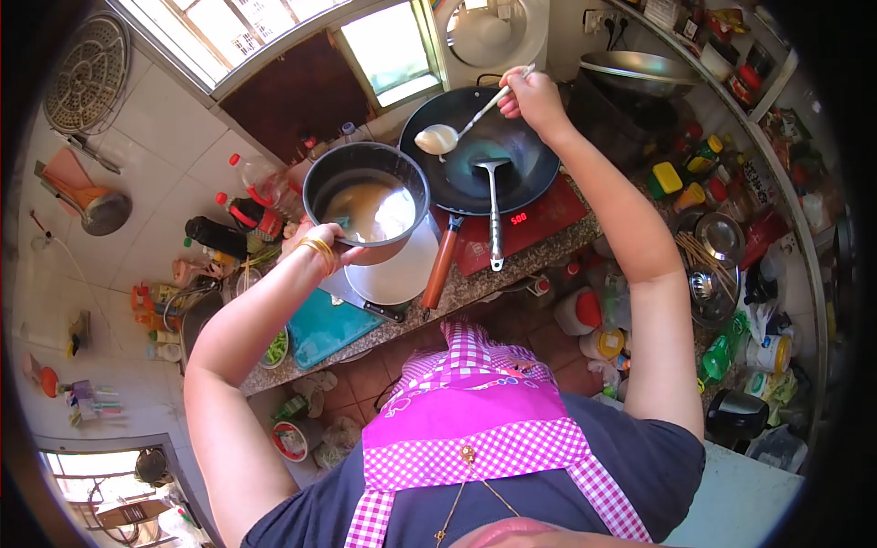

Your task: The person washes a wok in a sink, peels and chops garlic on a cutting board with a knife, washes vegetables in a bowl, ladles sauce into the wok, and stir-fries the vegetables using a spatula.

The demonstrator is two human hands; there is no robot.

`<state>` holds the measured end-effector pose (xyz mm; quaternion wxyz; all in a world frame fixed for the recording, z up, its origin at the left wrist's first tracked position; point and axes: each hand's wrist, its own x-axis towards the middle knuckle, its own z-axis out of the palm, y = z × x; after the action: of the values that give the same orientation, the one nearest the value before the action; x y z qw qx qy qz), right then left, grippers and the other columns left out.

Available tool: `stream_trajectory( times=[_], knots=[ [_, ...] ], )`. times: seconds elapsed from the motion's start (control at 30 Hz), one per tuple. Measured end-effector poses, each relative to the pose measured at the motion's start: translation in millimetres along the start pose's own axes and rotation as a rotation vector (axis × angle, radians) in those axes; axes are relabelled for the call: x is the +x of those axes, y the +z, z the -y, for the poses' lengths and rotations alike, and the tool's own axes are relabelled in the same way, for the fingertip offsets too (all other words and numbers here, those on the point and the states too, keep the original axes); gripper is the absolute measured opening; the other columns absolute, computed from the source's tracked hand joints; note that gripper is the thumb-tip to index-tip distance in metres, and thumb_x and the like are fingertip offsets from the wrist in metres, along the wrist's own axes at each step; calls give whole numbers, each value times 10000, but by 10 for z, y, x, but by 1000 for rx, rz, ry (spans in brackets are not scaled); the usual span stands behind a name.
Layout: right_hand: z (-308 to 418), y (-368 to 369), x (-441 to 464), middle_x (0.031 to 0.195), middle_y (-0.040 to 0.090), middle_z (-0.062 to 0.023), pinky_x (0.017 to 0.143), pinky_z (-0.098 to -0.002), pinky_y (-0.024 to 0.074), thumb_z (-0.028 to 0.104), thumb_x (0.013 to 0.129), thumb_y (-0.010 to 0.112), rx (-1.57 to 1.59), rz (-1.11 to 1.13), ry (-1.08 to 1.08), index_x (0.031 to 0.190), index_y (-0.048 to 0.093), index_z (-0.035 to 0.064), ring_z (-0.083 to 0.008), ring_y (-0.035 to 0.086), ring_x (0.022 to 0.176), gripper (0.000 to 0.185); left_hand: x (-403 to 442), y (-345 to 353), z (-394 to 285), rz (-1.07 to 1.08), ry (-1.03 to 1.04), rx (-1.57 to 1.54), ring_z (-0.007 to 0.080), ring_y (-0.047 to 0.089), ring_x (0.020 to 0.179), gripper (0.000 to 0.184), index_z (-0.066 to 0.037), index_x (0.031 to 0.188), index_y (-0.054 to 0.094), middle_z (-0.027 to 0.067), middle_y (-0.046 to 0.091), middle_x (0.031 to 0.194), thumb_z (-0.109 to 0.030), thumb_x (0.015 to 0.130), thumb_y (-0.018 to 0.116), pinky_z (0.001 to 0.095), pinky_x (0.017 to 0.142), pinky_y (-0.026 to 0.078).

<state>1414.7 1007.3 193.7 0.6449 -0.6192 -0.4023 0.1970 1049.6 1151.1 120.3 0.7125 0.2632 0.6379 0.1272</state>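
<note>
My left hand (320, 242) is closed on the near left side of a dark pot (416, 173), which holds a brownish liquid and is tilted beside the wok. My right hand (532, 99) grips the handle of a ladle (437, 139) whose bowl, filled with something pale, hangs over the left part of the wok (539, 169). A drip shows under the ladle. Inside the wok rests a metal spatula (494, 196), its handle reaching over the near rim. The wok sits on a red induction cooker (557, 212) showing 500.
Below the pot are a white round lid or plate (402, 269), a knife handle (384, 312) and a teal cutting board (320, 329). Bottles (248, 215) stand at the left. Jars and bowls (720, 239) crowd the right side. A large metal pan (639, 66) is at the back right.
</note>
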Motion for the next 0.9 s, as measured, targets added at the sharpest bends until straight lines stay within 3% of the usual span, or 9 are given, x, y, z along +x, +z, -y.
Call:
stream_trajectory(
  times=[0.17,0.27,0.37,0.47,0.9],
  knots=[
    [-628,87,-230,629,620,-79,520,-271,513,193,916,439,-185,-30,-78,826,591,43,-119,616,534,232,22,-32,27,27,-7,-8,404,638,843,338,126,1101,450,279,582,1014,-103,853,442,391,634,598],
    [-804,107,-395,679,609,-121,626,-334,507,161,902,477,-504,58,-263,890,566,51,-256,640,664,142,84,-75,29,31,-31,-26,410,636,844,342,138,1099,448,293,573,1019,-96,850,445,388,645,597],
    [-895,80,-515,801,617,-135,675,-376,499,125,879,512,-666,133,-642,925,551,58,-317,618,779,90,85,-83,33,22,-26,-27,416,634,844,344,145,1097,449,307,565,1025,-92,848,449,387,651,597],
    [-932,50,-553,892,618,-128,696,-395,493,92,862,532,-677,177,-680,944,542,68,-323,608,818,86,39,-56,45,3,-17,-26,416,634,845,343,144,1097,451,314,562,1026,-92,847,453,382,645,597],
    [-925,-225,-403,879,607,-130,694,-414,479,82,864,507,-648,73,-666,968,534,92,-341,599,824,108,-4,-67,38,7,-14,-9,405,645,800,336,138,1086,459,313,575,995,-101,849,454,376,613,596]
  ],
)
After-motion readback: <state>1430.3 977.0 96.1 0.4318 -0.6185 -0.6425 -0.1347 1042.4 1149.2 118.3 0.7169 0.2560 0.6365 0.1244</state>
